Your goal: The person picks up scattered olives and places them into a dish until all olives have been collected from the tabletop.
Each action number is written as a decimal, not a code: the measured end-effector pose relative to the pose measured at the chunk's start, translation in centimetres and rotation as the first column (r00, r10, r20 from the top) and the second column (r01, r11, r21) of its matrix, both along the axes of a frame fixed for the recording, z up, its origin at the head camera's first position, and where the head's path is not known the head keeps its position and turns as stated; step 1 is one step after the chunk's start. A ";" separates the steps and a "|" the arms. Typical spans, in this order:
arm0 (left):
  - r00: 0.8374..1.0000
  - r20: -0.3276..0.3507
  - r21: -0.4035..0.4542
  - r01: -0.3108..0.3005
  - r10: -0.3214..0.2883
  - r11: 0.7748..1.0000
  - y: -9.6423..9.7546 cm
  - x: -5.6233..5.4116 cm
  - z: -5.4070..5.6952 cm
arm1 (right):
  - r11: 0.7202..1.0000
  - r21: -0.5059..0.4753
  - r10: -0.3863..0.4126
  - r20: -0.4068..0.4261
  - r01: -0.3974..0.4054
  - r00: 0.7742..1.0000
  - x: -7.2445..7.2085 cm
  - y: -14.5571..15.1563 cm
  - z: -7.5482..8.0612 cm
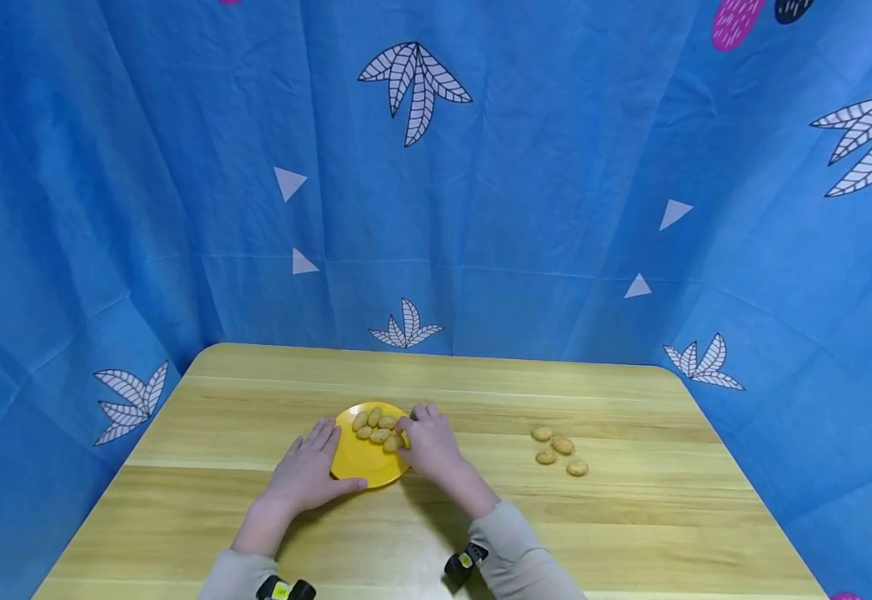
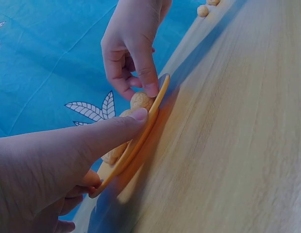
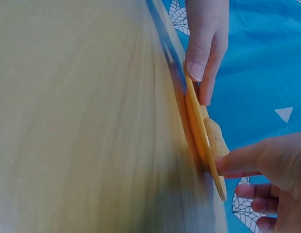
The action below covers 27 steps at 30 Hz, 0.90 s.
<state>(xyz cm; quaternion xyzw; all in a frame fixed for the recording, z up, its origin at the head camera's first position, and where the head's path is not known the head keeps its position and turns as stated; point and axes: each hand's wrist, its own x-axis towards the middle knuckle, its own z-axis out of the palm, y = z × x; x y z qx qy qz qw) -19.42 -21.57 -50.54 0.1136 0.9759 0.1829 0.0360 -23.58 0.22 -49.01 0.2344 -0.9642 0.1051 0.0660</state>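
A round yellow plate lies on the table with several tan, wrinkle-shelled walnuts grouped toward its back and right. My left hand holds the plate at its left and front rim. Its thumb lies along the front edge, and the fingers touch the left side. At the right rim, my right hand pinches a walnut between thumb and index finger, low over the plate. The remaining fingers of that hand are bent in the right wrist view. Part of the pinched walnut is hidden by the fingertips.
Several more walnuts lie loose on the wooden table, to the right of the plate. A blue curtain with white leaf prints hangs behind and beside the table. Each wrist carries a small black camera.
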 end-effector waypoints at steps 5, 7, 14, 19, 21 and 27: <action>1.000 -0.012 -0.010 0.002 -0.002 1.000 0.0 -0.1 -0.2 | 1.000 -0.027 0.006 -0.011 -0.006 1.000 -0.1 0.8 -0.2; 1.000 -0.003 -0.008 0.000 0.000 1.000 0.1 -0.2 -0.2 | 0.999 -0.049 0.007 -0.015 -0.007 1.000 -0.1 1.3 -0.2; 1.000 0.013 -0.007 -0.004 0.004 1.000 0.2 -0.1 0.2 | 0.986 -0.164 -0.015 -0.026 0.010 1.000 0.2 3.6 0.1; 1.000 0.010 -0.007 -0.005 0.005 1.000 0.3 -0.2 0.2 | 0.977 -0.209 -0.047 -0.058 0.034 0.997 0.8 5.6 0.4; 1.000 0.009 -0.009 -0.005 0.005 1.000 0.3 -0.2 0.2 | 0.971 -0.231 -0.070 -0.057 0.055 0.996 1.0 6.4 0.6; 1.000 0.016 -0.003 -0.008 0.008 1.000 0.4 -0.3 0.2 | 0.942 -0.304 -0.162 -0.042 0.142 0.986 1.5 8.8 0.9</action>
